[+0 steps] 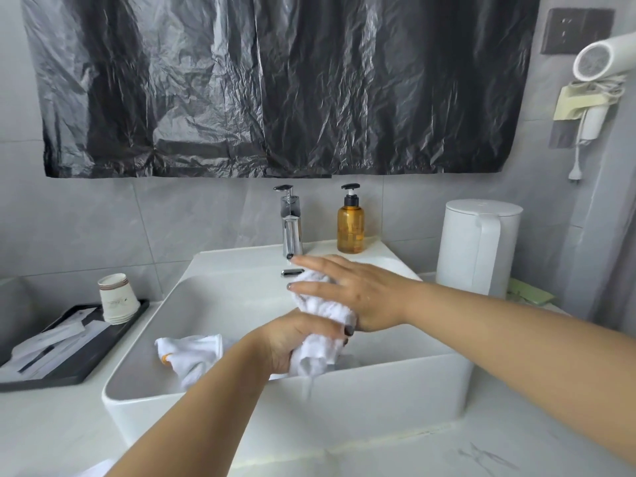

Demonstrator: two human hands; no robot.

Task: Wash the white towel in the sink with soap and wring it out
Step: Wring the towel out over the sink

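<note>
Two hands meet over the white rectangular ceramic sink (395, 383): the left hand (303, 342) grips the twisted white terry towel (327, 342), the right hand (358, 292) lies flat, fingers straight, against its upper end. One towel end trails into the basin's left side, near the rim.

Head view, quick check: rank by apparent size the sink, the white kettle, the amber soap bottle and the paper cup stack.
1. sink
2. white kettle
3 and 4. amber soap bottle and paper cup stack look alike; not ranked.
</note>
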